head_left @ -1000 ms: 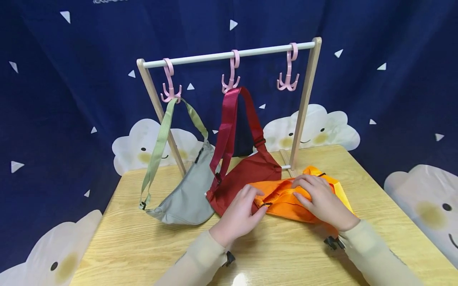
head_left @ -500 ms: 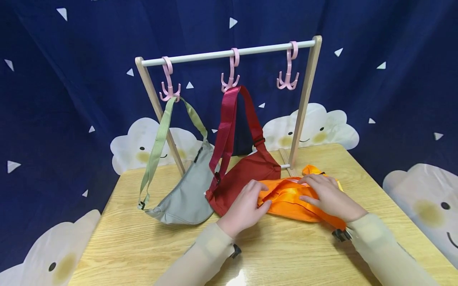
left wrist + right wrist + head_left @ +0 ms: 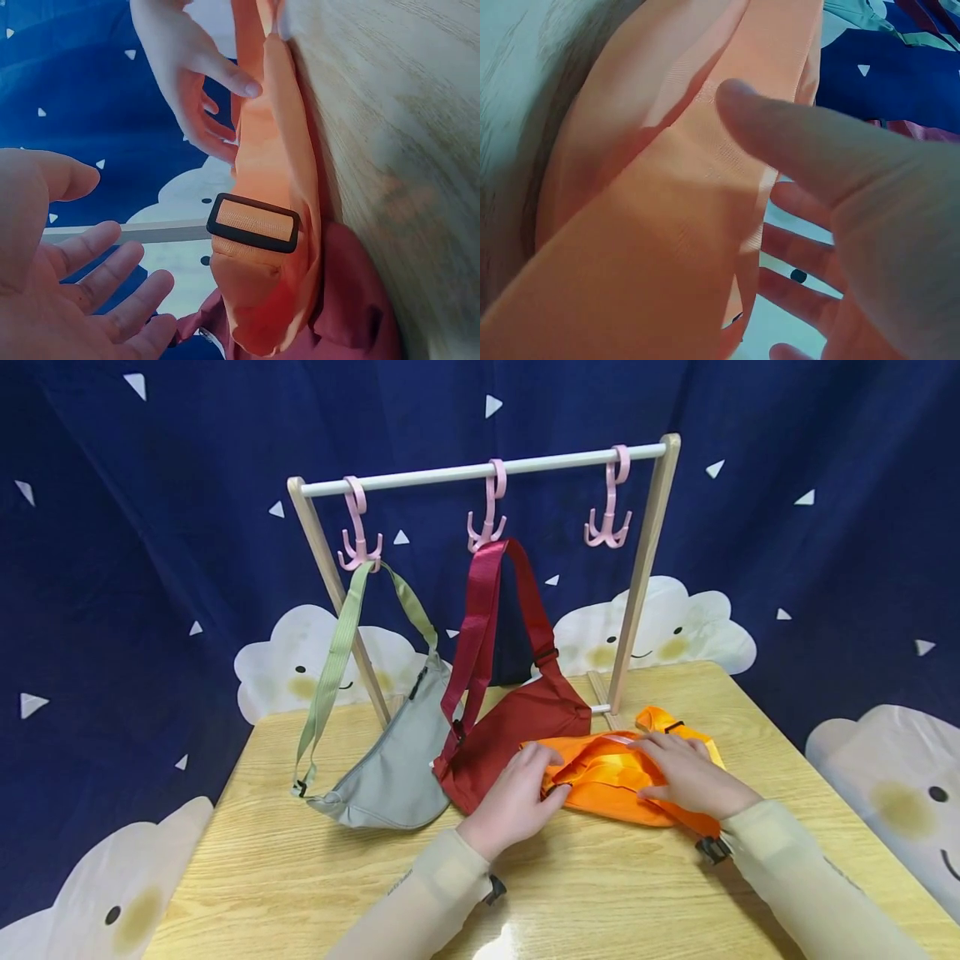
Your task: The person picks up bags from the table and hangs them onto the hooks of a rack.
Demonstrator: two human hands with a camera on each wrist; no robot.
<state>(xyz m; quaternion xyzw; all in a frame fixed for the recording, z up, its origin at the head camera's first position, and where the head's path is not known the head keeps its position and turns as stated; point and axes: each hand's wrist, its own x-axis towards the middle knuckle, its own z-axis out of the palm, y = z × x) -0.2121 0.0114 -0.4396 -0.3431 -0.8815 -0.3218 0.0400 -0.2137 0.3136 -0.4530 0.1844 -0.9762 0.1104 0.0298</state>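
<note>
An orange sling bag (image 3: 611,802) lies on the table, its strap folded across the top; a black strap slider (image 3: 253,223) sits at its left end. My left hand (image 3: 517,797) is beside that end; in the left wrist view its fingers are spread, apart from the bag. My right hand (image 3: 690,772) is at the bag's right end. In the right wrist view its thumb (image 3: 780,131) lies over the front of the orange fabric and its spread fingers (image 3: 802,259) are behind the far edge. Whether the thumb presses the fabric cannot be told.
Behind stands a rack with a white bar (image 3: 442,477). A grey sling bag (image 3: 397,768) and a red sling bag (image 3: 517,735) hang by their straps from two pink hooks (image 3: 360,539). Another pink hook (image 3: 609,514) hangs at the right. The wooden table (image 3: 300,893) extends in front.
Both hands have shifted a little to the right. More of the folded orange strap shows between them, and its lower right part now shows below my right hand.
</note>
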